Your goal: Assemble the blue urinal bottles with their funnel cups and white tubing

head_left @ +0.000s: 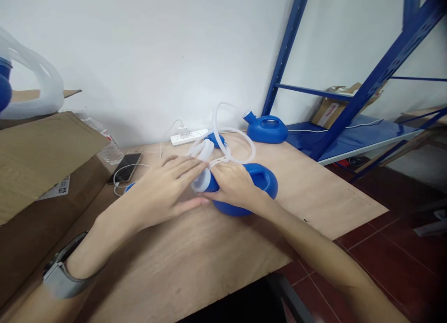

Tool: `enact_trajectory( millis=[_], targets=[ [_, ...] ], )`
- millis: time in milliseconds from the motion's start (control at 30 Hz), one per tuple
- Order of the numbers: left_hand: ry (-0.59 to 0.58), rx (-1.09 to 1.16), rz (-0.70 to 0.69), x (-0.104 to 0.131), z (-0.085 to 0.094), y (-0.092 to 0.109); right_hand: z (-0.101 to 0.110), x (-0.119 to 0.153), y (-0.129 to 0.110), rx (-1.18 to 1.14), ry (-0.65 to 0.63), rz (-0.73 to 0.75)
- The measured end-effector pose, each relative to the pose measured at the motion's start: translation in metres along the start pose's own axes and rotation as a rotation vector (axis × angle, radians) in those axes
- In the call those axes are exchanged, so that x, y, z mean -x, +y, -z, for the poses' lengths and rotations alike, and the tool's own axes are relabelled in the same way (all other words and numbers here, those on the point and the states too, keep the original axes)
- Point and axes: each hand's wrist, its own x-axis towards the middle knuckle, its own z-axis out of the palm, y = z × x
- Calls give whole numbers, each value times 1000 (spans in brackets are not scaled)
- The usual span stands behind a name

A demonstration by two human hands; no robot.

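A blue plastic jug (268, 176) with a loop handle lies on the table, its mouth pointing left. Over its neck my right hand (233, 183) is closed, with the fingers wrapped round from above. A translucent white rim (201, 181) shows at the mouth. My left hand (171, 185) is at this mouth, fingers stretched and thumb apart; whether it touches the rim I cannot tell. Just beyond the hands is a coiled translucent hose (240, 158), with another blue part (216, 139) beside it.
A second blue jug (267, 129) stands at the table's back right. On the left are an open cardboard box (52, 174), a clear plastic bottle (110, 148) and a phone (130, 167) with a cable. A white power strip (188, 137) lies by the wall. Blue shelving (321, 92) rises at right.
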Motion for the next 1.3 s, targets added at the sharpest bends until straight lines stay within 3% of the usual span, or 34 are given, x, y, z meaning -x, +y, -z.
enact_trajectory(
  millis=[133, 200, 333, 567, 733, 900, 1067, 1300],
  targets=[
    [-243, 36, 114, -23, 7, 7, -1, 3, -1, 37, -34, 67],
    [-307, 70, 169, -36, 8, 9, 1, 5, 0, 60, -28, 61],
    [-256, 271, 264, -49, 8, 11, 8, 10, 3, 66, -57, 26],
    [-163, 518, 471, -42, 4, 12, 14, 11, 8, 11, -120, 30],
    [-154, 695, 521, -31, 19, -1, 16, 14, 20, -30, -108, 21],
    [-64, 570, 542, -24, 22, -7, 17, 10, 23, 10, -117, -47],
    [-189, 350, 484, -26, 10, -6, 14, 8, 18, 27, -111, -57],
    [-383, 362, 462, -6, 20, -24, 20, 9, 19, -12, -131, -69]
  ],
)
